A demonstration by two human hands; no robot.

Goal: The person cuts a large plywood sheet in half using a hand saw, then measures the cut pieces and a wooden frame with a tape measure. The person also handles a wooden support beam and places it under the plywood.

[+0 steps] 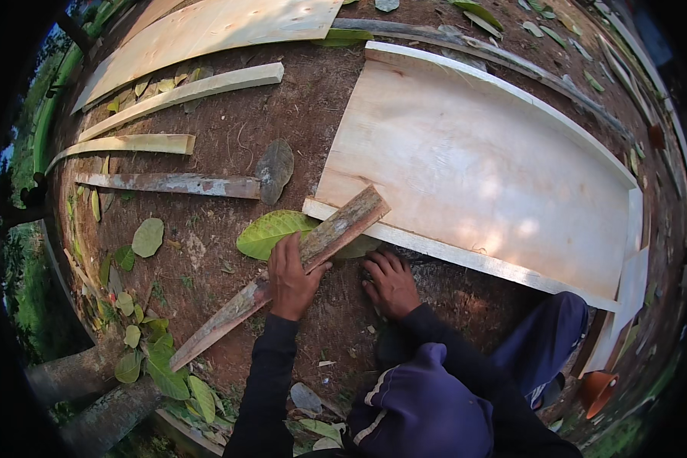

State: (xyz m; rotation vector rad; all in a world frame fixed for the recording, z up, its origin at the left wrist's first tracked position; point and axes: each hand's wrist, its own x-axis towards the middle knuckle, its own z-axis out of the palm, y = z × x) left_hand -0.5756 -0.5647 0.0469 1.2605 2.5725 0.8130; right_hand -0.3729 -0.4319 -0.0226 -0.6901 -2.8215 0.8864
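My left hand (291,276) is closed around the middle of a rough, bark-edged wooden plank (343,225). The plank slants from lower left to upper right, its far end lying over the near corner of a shallow wooden tray frame (473,164). That frame has a pale plywood panel with raised wooden strips along its edges. Just below the frame's near strip (435,248), my right hand (391,284) rests low by the ground with fingers loosely bent and apart, and no object shows in it. A large green leaf (273,234) lies under the plank beside my left hand.
Loose wood strips (183,99) and a weathered board (172,185) lie at the left, with a plywood sheet (229,27) beyond. A terracotta pot (598,393) lies at lower right. My bent knee (427,404) is close below my hands. Tree trunks (84,374) stand lower left.
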